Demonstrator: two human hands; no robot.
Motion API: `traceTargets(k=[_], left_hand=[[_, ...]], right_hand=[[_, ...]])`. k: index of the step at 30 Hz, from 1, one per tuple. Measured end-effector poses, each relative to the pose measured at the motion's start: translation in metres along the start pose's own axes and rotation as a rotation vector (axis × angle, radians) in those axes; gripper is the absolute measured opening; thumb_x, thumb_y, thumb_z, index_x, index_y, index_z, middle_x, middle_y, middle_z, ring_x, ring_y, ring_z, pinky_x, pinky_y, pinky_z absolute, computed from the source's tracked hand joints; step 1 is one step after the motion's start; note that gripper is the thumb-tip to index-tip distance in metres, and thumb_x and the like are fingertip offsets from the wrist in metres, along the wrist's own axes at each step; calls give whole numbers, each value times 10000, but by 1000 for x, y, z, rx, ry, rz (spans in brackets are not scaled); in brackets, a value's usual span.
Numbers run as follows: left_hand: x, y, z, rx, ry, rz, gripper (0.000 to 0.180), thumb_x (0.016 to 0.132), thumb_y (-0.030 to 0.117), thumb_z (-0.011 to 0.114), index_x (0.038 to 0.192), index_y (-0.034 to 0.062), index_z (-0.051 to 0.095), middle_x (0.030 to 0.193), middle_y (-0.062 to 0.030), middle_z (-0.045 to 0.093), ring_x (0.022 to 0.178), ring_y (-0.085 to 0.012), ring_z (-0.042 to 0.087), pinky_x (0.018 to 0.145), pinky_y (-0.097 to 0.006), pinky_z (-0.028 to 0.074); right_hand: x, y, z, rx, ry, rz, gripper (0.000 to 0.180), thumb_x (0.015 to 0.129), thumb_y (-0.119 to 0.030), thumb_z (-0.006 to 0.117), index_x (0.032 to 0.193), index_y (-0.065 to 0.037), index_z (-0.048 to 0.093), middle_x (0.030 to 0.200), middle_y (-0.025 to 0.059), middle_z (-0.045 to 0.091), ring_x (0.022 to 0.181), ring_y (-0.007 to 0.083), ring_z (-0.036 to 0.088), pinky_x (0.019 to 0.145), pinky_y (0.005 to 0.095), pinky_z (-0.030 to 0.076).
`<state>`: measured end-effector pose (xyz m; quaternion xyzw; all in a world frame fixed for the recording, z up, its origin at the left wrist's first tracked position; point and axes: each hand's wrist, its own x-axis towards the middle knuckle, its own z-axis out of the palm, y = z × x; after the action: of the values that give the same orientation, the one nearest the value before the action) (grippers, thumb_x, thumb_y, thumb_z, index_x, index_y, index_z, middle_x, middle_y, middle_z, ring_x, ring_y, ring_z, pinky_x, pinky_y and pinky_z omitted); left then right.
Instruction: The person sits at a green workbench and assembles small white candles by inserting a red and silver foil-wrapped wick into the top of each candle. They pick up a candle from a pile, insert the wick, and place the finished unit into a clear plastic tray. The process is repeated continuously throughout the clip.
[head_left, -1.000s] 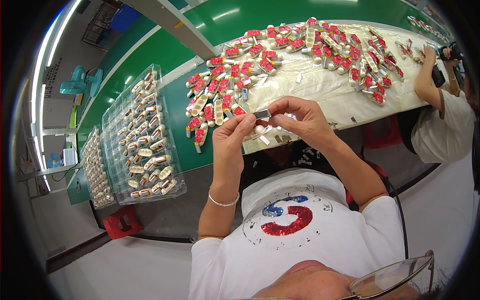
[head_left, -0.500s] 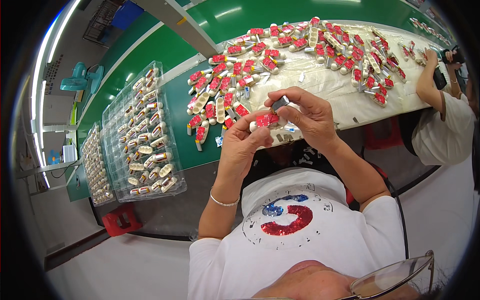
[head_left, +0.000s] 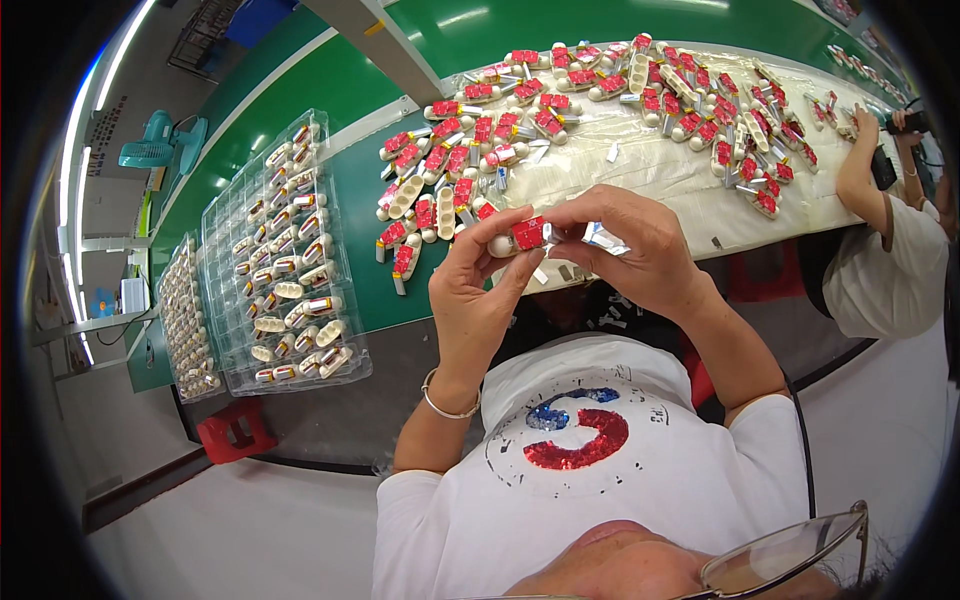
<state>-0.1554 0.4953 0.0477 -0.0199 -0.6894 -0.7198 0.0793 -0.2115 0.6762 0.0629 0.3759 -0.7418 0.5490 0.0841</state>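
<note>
Between both hands, above the table's near edge, is a small cream oval casing with a red-pad face [head_left: 527, 235]. My left hand [head_left: 472, 290] pinches its rounded cream end between thumb and fingers. My right hand [head_left: 645, 255] is closed at the other end, where a bit of silver [head_left: 549, 232] shows by the fingertips; whether it is joined to the casing I cannot tell. A white and blue scrap [head_left: 605, 239] shows by the right fingers. Many similar red-faced casings [head_left: 455, 160] lie heaped on the table beyond my hands.
Clear plastic trays [head_left: 285, 260] holding cream pieces stand to the left. More red-faced casings [head_left: 740, 110] are piled at the far right on a cream sheet [head_left: 590, 180]. A metal post [head_left: 385, 45] rises behind. A co-worker's arm [head_left: 862, 180] reaches in at right. A red stool [head_left: 236, 430] stands below the trays.
My right hand has brought the dark silver piece down from above the casing to its right end. The casing is turned with its red face showing more fully.
</note>
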Motion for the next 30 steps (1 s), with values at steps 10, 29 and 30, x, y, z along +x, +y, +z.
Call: traceTargets(k=[10,29,30], left_hand=[[-3,12,-4,113,-61,56,345,848,-44,669,1184,-53,591,1197,-176,623,1080,-197,620,936,-298,524],[-5,9,-5,42,-114,-47,315,825,-49,690,1136,-38,637,1120,-131,664,987,-152,645,875,-278,549],[-4,8,-4,17,-102,-51,282,835,-31,689,1114,-29,649,1112,-126,670,972,-146,650,852,-272,557]], right_hand=[[0,2,3,-118,37,-123,321,729,-18,764,1041,-78,715,898,74,671,786,189,652,640,274,545],[-11,1,5,-313,-4,-200,364,689,4,693,1044,-76,681,905,26,653,776,206,619,613,299,527],[-11,0,5,-319,-10,-196,356,701,-2,696,1049,-75,680,906,30,652,784,210,620,616,303,528]])
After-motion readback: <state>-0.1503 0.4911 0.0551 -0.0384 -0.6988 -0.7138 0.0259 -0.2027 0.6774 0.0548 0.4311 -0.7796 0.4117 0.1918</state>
